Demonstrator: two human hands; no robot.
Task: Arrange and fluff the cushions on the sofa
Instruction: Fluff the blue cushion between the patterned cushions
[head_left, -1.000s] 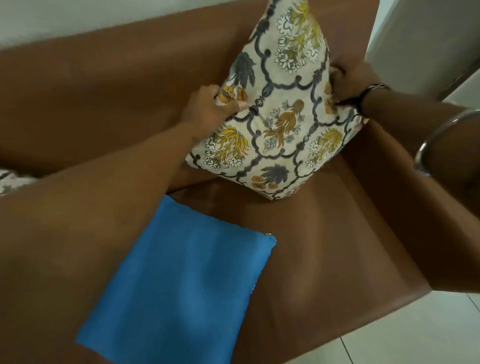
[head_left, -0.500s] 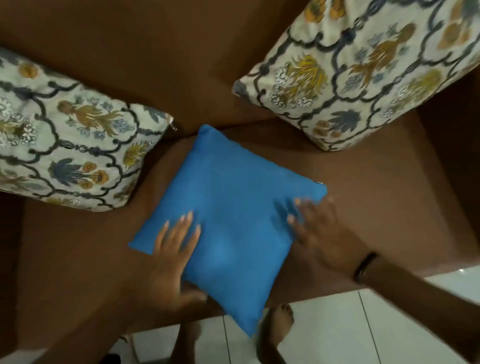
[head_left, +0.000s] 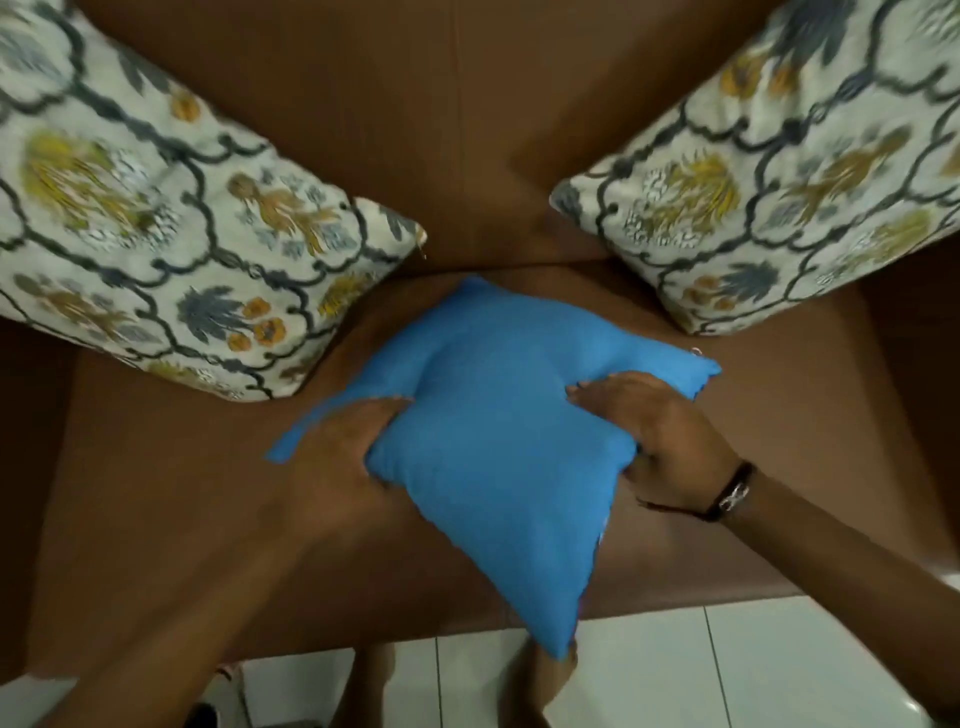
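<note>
A plain blue cushion (head_left: 493, 447) lies on the seat of the brown sofa (head_left: 467, 156), one corner hanging over the front edge. My left hand (head_left: 348, 457) squeezes its left side and my right hand (head_left: 660, 436) squeezes its right side, so the middle bulges up. A floral patterned cushion (head_left: 171, 249) leans in the sofa's left corner. A second floral cushion (head_left: 789, 192) leans in the right corner. Neither hand touches the floral cushions.
White floor tiles (head_left: 727, 670) run along the sofa's front edge. My bare feet (head_left: 540, 680) stand on them just below the blue cushion's hanging corner. The sofa arms close in the seat on both sides.
My hands left the right floral cushion, laid flat on the blue cushion, and now press into its two sides, bunching it. The view dropped down toward the seat.
</note>
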